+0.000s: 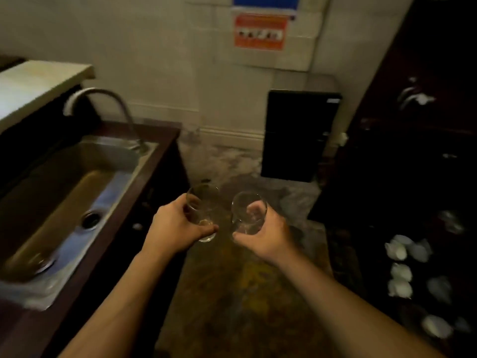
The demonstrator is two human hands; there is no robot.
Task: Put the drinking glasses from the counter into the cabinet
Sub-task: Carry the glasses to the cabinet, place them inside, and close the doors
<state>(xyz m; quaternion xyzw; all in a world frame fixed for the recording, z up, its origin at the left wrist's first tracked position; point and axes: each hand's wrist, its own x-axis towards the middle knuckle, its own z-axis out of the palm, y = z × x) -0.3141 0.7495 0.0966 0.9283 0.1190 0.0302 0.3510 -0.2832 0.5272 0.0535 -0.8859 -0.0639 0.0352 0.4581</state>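
One clear glass (202, 211) was gripped in the left hand (173, 229) and another glass (248, 213) in the right hand (268, 235), both carried over the floor (245, 293), beside the sink (64, 202).

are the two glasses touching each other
Apart. The head view shows floor between the left glass, in the left hand, and the right glass.

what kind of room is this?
Probably a small kitchenette or bar pantry, perhaps at a workplace. Clues: a steel sink with a gooseneck faucet, a dark cabinet holding white crockery, and an orange posted notice on the wall.
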